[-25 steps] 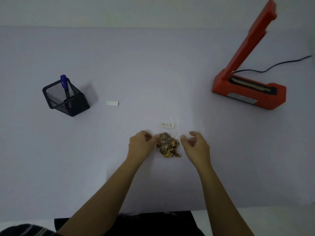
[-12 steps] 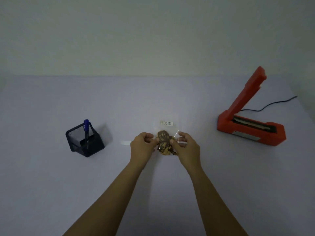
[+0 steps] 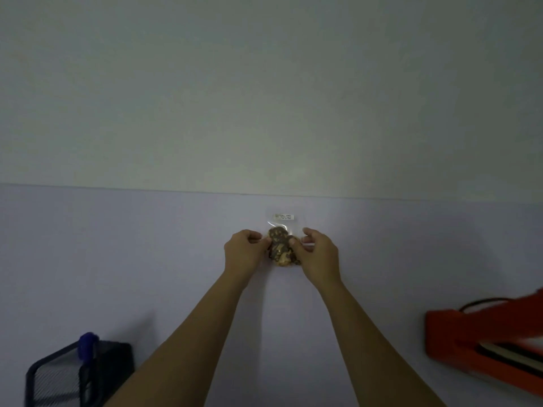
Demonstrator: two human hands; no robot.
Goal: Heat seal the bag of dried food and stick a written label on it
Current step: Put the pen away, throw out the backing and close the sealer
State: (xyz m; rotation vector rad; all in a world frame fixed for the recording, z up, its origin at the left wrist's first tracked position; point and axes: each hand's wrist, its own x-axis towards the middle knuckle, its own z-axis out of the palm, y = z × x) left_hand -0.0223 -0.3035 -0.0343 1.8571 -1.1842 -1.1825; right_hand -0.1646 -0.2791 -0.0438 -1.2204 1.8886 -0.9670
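Up over the table (image 3: 117, 259), left hand (image 3: 242, 251) and right hand (image 3: 318, 254) each pinch a side of the clear bag (image 3: 286, 226), fingers curled on it; advice: settle food (image 3: 280, 248) low, flatten mouth before red sealer (image 3: 482, 345).

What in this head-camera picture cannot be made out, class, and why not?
Head view only:
Writing on the label on the bag: too small and blurred to read.
Bag's side edges: covered by the left hand and right hand pinching it.
Heat sealer: cut off by the right edge, its arm blurred.
Pen holder: cut off by the bottom edge; pen shows only its blue top.
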